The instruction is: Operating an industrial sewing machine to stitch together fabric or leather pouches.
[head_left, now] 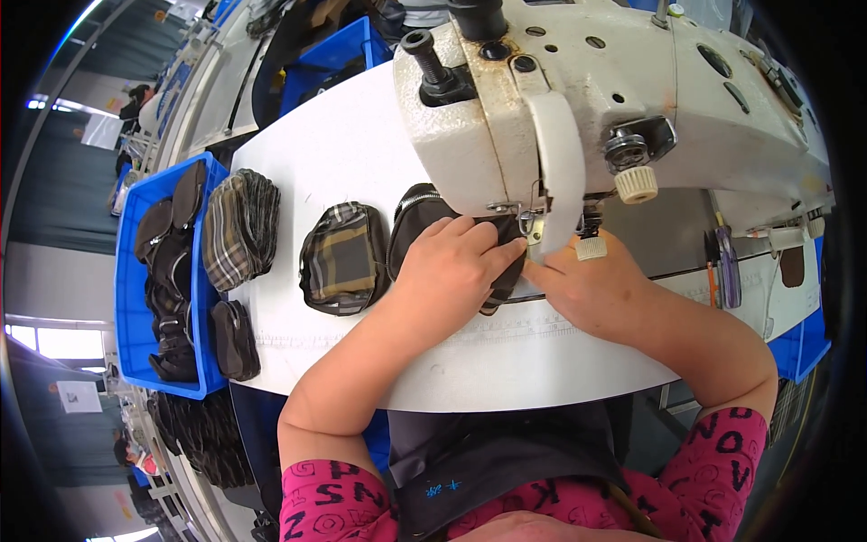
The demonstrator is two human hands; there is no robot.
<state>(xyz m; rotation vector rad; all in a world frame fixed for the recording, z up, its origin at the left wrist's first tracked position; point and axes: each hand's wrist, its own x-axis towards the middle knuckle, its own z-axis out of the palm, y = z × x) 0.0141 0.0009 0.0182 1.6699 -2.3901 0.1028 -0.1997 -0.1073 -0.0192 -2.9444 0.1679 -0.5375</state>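
Observation:
A dark zippered pouch point(414, 217) lies under the needle area of a white sewing machine point(474, 135). My left hand point(452, 269) presses on the pouch from the left, its fingers bent over the fabric and its index fingertip close to the presser foot. From the right, my right hand point(591, 287) pinches the edge of the same pouch beside the needle, partly hidden behind the machine's white guard. To the left of my left hand sits a plaid pouch point(341, 257) with dark edges, apart from both hands.
A stack of plaid pieces point(242, 226) and a small dark pouch point(237, 339) stand beside a blue bin point(131, 280) full of dark pouches. A purple-handled tool point(728, 266) lies at the right. A printed ruler point(433, 336) runs along the white table point(506, 375).

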